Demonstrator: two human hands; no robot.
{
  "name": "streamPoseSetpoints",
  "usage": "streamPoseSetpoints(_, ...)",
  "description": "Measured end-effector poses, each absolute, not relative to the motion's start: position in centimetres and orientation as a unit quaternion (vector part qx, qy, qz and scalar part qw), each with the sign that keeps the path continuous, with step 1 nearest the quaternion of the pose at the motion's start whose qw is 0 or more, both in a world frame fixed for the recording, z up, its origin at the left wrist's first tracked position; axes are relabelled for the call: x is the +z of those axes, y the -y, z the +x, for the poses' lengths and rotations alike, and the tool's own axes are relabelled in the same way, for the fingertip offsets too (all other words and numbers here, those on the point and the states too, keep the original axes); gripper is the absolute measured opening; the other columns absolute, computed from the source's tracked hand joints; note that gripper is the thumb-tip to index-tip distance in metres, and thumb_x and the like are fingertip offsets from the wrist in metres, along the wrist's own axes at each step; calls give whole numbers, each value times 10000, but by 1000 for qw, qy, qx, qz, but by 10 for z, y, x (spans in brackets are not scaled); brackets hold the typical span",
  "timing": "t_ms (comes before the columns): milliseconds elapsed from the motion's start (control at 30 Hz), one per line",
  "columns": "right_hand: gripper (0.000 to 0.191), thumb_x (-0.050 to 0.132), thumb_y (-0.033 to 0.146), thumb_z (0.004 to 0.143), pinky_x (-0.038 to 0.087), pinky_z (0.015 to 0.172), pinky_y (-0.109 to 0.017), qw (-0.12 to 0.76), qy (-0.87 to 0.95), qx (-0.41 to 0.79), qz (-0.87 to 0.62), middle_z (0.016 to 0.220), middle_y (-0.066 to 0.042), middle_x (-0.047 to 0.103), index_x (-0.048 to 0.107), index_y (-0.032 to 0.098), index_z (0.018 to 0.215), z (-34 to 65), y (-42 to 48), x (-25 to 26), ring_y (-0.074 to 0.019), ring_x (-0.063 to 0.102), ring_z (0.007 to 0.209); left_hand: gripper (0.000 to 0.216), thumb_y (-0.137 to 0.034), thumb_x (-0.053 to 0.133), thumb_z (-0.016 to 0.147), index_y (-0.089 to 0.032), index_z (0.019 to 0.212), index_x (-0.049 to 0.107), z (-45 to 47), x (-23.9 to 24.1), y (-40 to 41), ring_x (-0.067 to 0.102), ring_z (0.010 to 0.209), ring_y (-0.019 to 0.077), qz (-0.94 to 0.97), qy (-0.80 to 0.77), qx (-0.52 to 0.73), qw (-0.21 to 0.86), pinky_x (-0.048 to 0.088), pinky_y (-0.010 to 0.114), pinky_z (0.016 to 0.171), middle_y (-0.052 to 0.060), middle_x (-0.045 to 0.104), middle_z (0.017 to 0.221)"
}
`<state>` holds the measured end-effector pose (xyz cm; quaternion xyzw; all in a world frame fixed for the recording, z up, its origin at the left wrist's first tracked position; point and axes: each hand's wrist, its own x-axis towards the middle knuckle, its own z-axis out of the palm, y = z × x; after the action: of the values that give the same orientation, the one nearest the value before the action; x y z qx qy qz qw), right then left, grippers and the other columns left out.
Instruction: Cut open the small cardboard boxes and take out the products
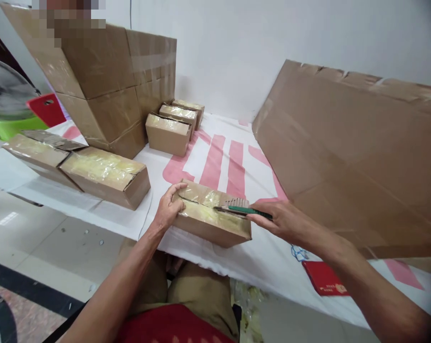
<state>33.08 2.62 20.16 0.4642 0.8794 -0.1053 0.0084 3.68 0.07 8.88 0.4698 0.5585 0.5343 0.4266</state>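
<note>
A small cardboard box (pixel 208 224) lies in front of me at the table's near edge, its top seam covered with shiny, yellowish tape. My left hand (pixel 170 206) grips the box's left end, with the thumb on top and the fingers at the far corner. In my right hand (pixel 274 216) is a green-handled tool (pixel 242 209) with a comb-like row of pale teeth facing up. Its dark, narrow tip touches the taped top near the seam. Whether it is a brush or a cutter, I cannot tell.
Taped boxes (pixel 104 166) lie at the left, and several smaller ones (pixel 169 133) stand behind. Large stacked cartons (pixel 108 76) rise at the back left, near a pixelated person. A big cardboard sheet (pixel 354 166) leans right. A red booklet (pixel 324 278) lies near my right forearm.
</note>
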Motion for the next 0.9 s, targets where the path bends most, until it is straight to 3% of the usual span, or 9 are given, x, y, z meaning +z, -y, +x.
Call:
streamPoseSetpoints(100, 358, 528, 475, 985, 459, 637, -289, -9, -878, -108, 466, 770, -59, 767, 795, 243, 923, 346, -25, 199, -214, 676, 700, 630, -257, 570, 575, -193, 1190, 684, 36, 87, -1, 615, 991, 274, 471, -554, 541, 423, 514, 372, 871, 45, 704, 1113)
streamPoseSetpoints(233, 405, 492, 486, 982, 449, 608, -296, -46, -867, -132, 478, 767, -37, 776, 801, 242, 888, 358, -14, 212, -203, 668, 657, 646, -277, 575, 573, -186, 1204, 678, 36, 86, -1, 597, 1069, 296, 470, -549, 548, 422, 496, 377, 905, 57, 693, 1192)
streamPoseSetpoints(400, 420, 472, 469, 993, 468, 626, -301, -125, -864, -141, 467, 862, -38, 808, 819, 232, 989, 351, -3, 214, -203, 695, 712, 665, -281, 569, 571, -181, 1221, 674, 37, 87, 0, 581, 1095, 299, 474, -549, 548, 416, 473, 383, 939, 60, 684, 1229)
streamPoseSetpoints(533, 340, 497, 373, 998, 483, 691, -310, -88, -883, -125, 445, 938, -38, 823, 804, 243, 1066, 337, -9, 192, -220, 721, 803, 675, -280, 569, 564, -176, 1223, 672, 37, 87, 0, 585, 1084, 300, 473, -550, 547, 418, 480, 385, 934, 63, 692, 1189)
streamPoseSetpoints(667, 320, 501, 354, 1012, 453, 658, -303, -24, -887, -61, 458, 969, -69, 815, 791, 222, 1046, 332, -13, 178, -232, 721, 801, 663, -276, 577, 557, -173, 1203, 682, 37, 87, 0, 594, 1082, 301, 474, -552, 546, 415, 491, 377, 919, 64, 693, 1191)
streamPoseSetpoints(767, 319, 507, 361, 1010, 425, 629, -301, 2, -885, -41, 464, 894, -82, 798, 789, 214, 984, 336, -15, 186, -234, 707, 758, 662, -273, 580, 560, -170, 1206, 685, 36, 87, 0, 591, 1086, 297, 475, -551, 549, 412, 489, 366, 910, 64, 691, 1211)
streamPoseSetpoints(900, 368, 516, 465, 997, 440, 618, -300, -76, -875, -117, 463, 813, -53, 782, 805, 242, 951, 369, -11, 201, -217, 680, 696, 660, -269, 586, 582, -173, 1227, 686, 31, 81, -1, 595, 1068, 280, 467, -540, 559, 422, 486, 345, 887, 55, 695, 1193)
